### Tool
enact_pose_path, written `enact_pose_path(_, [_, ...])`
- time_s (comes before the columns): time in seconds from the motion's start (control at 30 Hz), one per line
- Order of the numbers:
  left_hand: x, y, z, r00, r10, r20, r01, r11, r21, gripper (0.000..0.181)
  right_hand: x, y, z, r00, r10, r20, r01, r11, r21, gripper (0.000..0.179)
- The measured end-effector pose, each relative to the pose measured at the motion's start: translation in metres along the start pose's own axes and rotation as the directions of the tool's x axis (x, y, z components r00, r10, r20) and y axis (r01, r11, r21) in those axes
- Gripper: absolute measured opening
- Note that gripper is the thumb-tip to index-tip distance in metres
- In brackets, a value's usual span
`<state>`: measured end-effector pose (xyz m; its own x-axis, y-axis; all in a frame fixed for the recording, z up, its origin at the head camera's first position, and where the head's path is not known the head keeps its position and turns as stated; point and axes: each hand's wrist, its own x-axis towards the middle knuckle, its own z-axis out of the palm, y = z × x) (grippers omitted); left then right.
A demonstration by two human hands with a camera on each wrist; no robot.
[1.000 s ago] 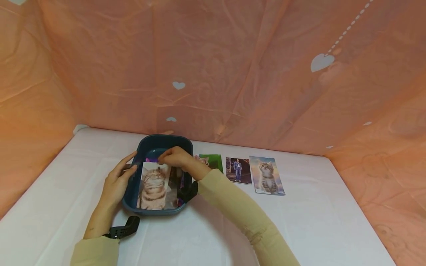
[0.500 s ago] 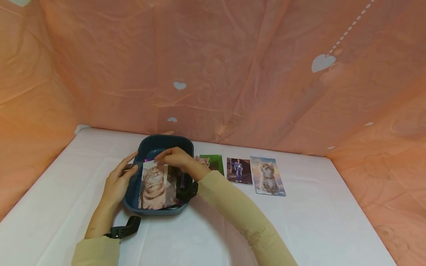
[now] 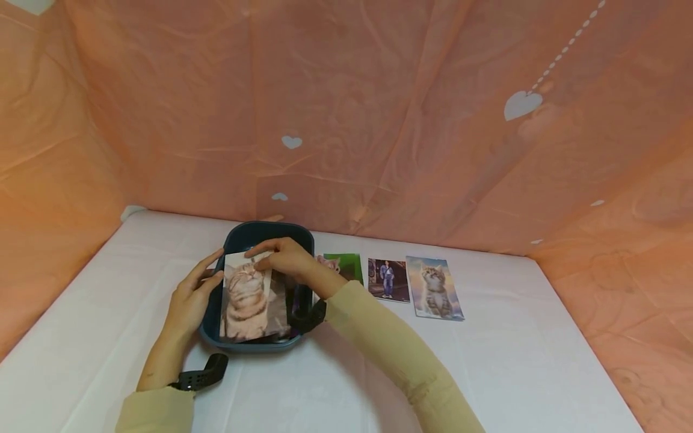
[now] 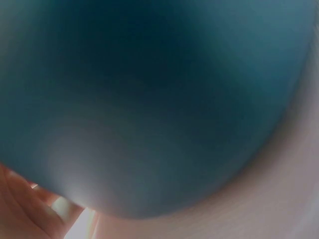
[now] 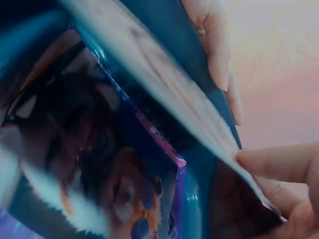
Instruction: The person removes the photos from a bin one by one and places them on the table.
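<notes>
A dark teal plastic tub (image 3: pixel 271 226) with rounded corners holds picture cards. My left hand (image 3: pixel 186 294) grips its left rim, and the tub's blurred wall (image 4: pixel 149 124) fills most of the left wrist view. With thumb and fingers my right hand (image 3: pixel 287 260) pinches the upper edge of a cat photo card (image 3: pixel 245 307). In the right wrist view that card (image 5: pixel 169 79) stands tilted up, its near edge raised above a purple-edged card (image 5: pixel 114 149) lying in the tub. A greyish card (image 3: pixel 277 310) shows beside the cat card; other contents are partly hidden.
Right of the tub on the white table (image 3: pixel 520 361) lie a green cat card (image 3: pixel 351 267), partly behind the right arm, a card of a standing person (image 3: pixel 388 279) and a kitten card (image 3: pixel 435 288). An orange curtain (image 3: pixel 346 120) hangs behind.
The cat card has tilted, then shifted slightly left and up with my right hand, which has moved a little left. My left hand stays on the rim.
</notes>
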<state>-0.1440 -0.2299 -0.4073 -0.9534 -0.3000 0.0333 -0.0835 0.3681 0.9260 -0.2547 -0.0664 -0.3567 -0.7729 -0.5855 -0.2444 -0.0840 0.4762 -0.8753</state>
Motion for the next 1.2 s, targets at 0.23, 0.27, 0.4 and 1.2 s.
enact_pose_path(0.23, [0.0,0.001,0.0,1.0,0.0,-0.001,0.0,1.0,0.0,0.05,-0.008,0.001,-0.011,0.998,-0.061,-0.011,0.062,0.99,0.126,0.028])
enact_pose_path(0.27, [0.0,0.001,0.0,1.0,0.003,-0.002,-0.003,1.0,0.004,0.05,-0.01,0.002,-0.012,0.998,-0.065,-0.01,0.065,0.987,0.144,0.028])
enact_pose_path(0.4, [0.0,0.0,0.0,1.0,0.006,-0.012,-0.006,0.999,0.032,0.049,-0.018,0.005,-0.019,0.997,-0.079,-0.019,0.082,0.979,0.189,0.031])
enact_pose_path(1.2, [0.004,-0.005,-0.001,1.0,0.027,-0.011,-0.026,0.999,0.042,0.049,-0.09,0.046,-0.057,0.999,-0.017,-0.041,0.029,0.948,0.317,0.037])
